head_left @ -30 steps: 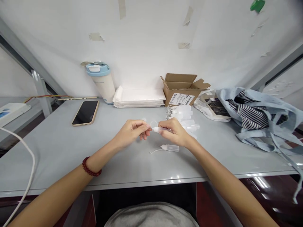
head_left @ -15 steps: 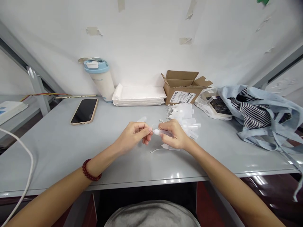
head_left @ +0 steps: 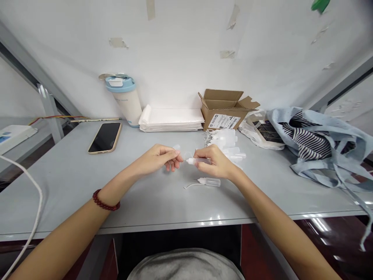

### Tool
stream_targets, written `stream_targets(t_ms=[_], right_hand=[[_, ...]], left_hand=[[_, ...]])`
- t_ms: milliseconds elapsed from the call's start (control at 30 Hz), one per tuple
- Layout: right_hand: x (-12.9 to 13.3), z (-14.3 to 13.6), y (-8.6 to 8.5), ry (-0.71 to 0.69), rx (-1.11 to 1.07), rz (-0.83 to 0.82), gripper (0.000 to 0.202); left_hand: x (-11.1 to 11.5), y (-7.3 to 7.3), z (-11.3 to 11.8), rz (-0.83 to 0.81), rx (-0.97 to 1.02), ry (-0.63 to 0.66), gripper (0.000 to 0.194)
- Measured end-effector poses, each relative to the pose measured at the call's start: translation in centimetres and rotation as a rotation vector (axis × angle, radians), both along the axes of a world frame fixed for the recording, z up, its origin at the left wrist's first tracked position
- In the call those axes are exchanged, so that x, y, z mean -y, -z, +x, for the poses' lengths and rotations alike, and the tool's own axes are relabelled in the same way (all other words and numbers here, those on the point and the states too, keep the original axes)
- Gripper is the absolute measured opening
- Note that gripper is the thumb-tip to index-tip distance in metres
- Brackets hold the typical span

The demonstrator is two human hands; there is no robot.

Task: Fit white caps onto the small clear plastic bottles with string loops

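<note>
One small bottle (head_left: 202, 160) is clamped by its body in the fingers of our right hand (head_left: 216, 161), probably to leave its white nozzle (head_left: 190, 160) clear toward our left hand (head_left: 163, 158), whose fingers pinch together, on what we cannot tell.

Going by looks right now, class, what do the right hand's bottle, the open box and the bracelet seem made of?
The bottle: probably plastic, smooth, since its wall looks translucent.
The box: likely matt brown cardboard, judging by its creased flaps.
The bracelet: dark red beads, perhaps shiny; wood, plastic or stone, too small to tell.
</note>
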State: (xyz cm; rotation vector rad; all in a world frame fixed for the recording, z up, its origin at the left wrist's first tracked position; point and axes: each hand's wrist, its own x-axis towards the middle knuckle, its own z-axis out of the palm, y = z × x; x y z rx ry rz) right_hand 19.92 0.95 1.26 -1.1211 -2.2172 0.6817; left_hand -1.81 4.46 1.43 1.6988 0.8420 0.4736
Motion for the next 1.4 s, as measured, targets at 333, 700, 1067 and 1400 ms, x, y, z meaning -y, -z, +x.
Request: stream_targets(t_ms=[333,700,1067,1400], right_hand=[[-0.4,0.5,-0.5,0.223,0.134,-0.111,0.018],[-0.3,2.4,-1.5,0.023,0.393,-0.625,0.026],[-0.3,2.1,-1.2,-0.068,0.522,-0.618,0.011],[-0.3,1.4,-1.0,0.084,0.037,-0.318,0.016]], left_hand=[[0.5,1.0,0.5,0.276,-0.298,-0.038,0.03],[-0.1,1.3,0.0,0.65,-0.835,-0.178,0.034],[-1.5,1.4,-1.4,0.697,-0.945,-0.4,0.038],[0.4,0.3,0.4,-0.085,-0.103,0.015,0.048]])
